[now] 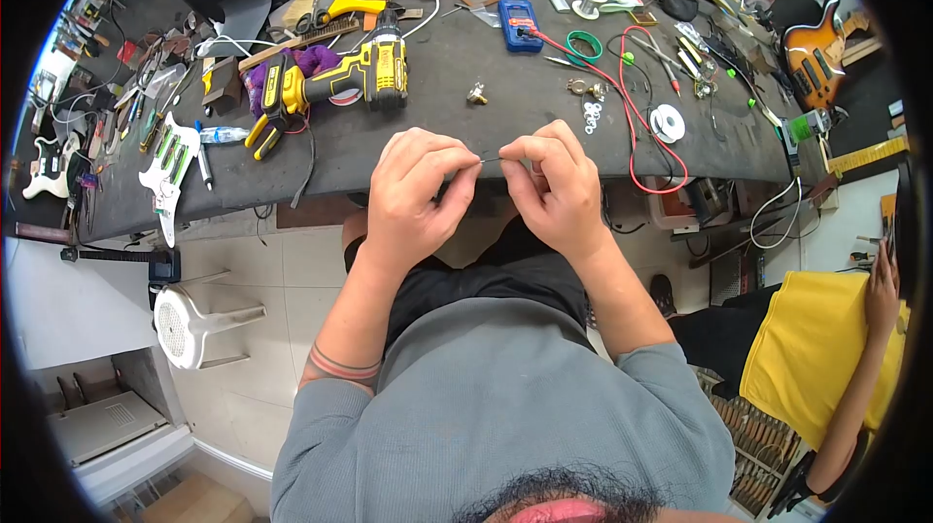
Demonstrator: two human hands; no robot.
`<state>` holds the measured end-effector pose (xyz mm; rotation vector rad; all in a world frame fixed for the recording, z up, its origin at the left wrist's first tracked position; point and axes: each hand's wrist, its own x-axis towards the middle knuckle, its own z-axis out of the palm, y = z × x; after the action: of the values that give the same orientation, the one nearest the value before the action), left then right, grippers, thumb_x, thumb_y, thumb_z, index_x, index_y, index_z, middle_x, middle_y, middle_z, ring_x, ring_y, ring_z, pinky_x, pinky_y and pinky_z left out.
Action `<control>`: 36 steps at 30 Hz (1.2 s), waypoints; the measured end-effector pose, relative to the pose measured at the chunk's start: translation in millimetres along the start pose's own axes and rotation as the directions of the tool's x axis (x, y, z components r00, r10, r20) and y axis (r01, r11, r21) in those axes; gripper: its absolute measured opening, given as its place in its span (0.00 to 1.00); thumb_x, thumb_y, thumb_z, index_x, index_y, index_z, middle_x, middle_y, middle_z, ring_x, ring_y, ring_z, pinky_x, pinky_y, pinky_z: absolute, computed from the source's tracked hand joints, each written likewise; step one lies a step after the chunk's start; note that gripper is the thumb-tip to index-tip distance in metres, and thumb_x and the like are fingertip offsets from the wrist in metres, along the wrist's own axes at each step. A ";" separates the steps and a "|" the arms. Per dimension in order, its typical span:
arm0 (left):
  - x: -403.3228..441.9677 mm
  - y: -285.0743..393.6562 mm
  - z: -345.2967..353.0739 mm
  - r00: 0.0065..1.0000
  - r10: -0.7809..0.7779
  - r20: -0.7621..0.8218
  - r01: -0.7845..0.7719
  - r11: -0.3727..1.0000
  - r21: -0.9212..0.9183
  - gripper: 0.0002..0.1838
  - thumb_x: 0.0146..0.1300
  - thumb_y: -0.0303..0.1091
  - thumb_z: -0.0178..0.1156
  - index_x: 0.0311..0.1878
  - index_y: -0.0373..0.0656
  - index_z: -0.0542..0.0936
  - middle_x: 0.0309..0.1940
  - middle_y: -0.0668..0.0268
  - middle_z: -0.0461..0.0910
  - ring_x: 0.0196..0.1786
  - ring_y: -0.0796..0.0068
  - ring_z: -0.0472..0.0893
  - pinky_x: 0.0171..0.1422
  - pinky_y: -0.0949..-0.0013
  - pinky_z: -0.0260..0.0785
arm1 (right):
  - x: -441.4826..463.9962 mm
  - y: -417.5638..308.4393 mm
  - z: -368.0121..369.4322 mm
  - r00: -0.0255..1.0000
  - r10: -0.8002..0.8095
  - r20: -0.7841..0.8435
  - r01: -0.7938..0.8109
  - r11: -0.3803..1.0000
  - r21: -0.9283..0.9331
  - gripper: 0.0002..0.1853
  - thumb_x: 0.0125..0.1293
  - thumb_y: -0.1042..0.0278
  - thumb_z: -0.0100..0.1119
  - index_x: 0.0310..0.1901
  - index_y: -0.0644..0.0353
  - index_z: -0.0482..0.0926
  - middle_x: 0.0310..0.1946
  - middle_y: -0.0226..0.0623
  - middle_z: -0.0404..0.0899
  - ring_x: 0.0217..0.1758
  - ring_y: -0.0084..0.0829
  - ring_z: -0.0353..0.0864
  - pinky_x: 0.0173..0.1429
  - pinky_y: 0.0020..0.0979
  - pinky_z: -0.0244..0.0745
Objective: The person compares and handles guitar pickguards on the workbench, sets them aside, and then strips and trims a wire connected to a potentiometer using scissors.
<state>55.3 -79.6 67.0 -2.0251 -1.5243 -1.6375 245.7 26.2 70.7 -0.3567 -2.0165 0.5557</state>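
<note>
Over the front edge of the dark workbench, my left hand (420,191) and my right hand (556,183) face each other with thumbs and index fingers pinched. A short, thin dark wire (492,159) spans the small gap between the fingertips, one end in each pinch. Just beyond my hands lies a small metal potentiometer-like part (477,93). To the right are another small metal part (581,87), some white rings (592,117) and a spool of thin wire (667,122).
A yellow cordless drill (374,71) lies left, near a white pickguard (170,168). A blue multimeter (520,25) with a red lead (634,124) sits beyond my right hand. A sunburst guitar (816,61) stands far right. Another person in a yellow top (812,338) is at right.
</note>
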 end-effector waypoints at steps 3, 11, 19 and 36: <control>1.6 7.3 -1.6 1.000 -0.016 -0.008 0.016 1.000 -0.026 0.12 0.61 0.15 0.76 0.45 0.38 0.87 0.41 0.60 0.90 0.42 0.60 0.87 0.49 0.60 0.78 | -1.5 -5.7 -3.5 0.999 0.035 0.017 -0.036 0.999 0.033 0.14 0.67 0.83 0.78 0.50 0.57 0.86 0.38 0.34 0.83 0.30 0.34 0.83 0.31 0.36 0.78; 0.4 12.3 -7.7 1.000 0.003 -0.005 -0.004 1.000 -0.022 0.10 0.63 0.15 0.73 0.44 0.38 0.85 0.39 0.60 0.89 0.41 0.59 0.86 0.50 0.58 0.77 | -1.9 -8.3 -11.7 0.996 0.069 0.063 -0.073 0.995 0.066 0.04 0.74 0.76 0.76 0.45 0.60 0.88 0.36 0.36 0.81 0.28 0.32 0.81 0.30 0.35 0.76; 7.2 23.3 -12.2 0.999 -0.026 -0.045 0.024 0.999 -0.034 0.16 0.61 0.18 0.76 0.51 0.38 0.88 0.47 0.57 0.93 0.46 0.59 0.88 0.54 0.58 0.79 | -3.1 -8.7 -14.0 0.998 0.017 0.064 -0.021 0.998 0.060 0.04 0.75 0.73 0.77 0.46 0.59 0.89 0.37 0.37 0.81 0.28 0.33 0.82 0.30 0.36 0.77; 5.3 21.0 -4.6 0.997 0.071 0.005 -0.071 0.997 -0.041 0.10 0.64 0.16 0.74 0.45 0.38 0.85 0.39 0.60 0.89 0.42 0.58 0.87 0.58 0.53 0.79 | -4.5 -19.6 -9.8 0.994 0.088 0.072 -0.099 0.979 0.177 0.07 0.74 0.81 0.74 0.49 0.60 0.86 0.42 0.36 0.85 0.28 0.27 0.80 0.32 0.32 0.75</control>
<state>67.4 -89.4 82.8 -2.0820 -1.4149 -1.6495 256.0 9.7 81.6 -0.3283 -1.9992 0.8112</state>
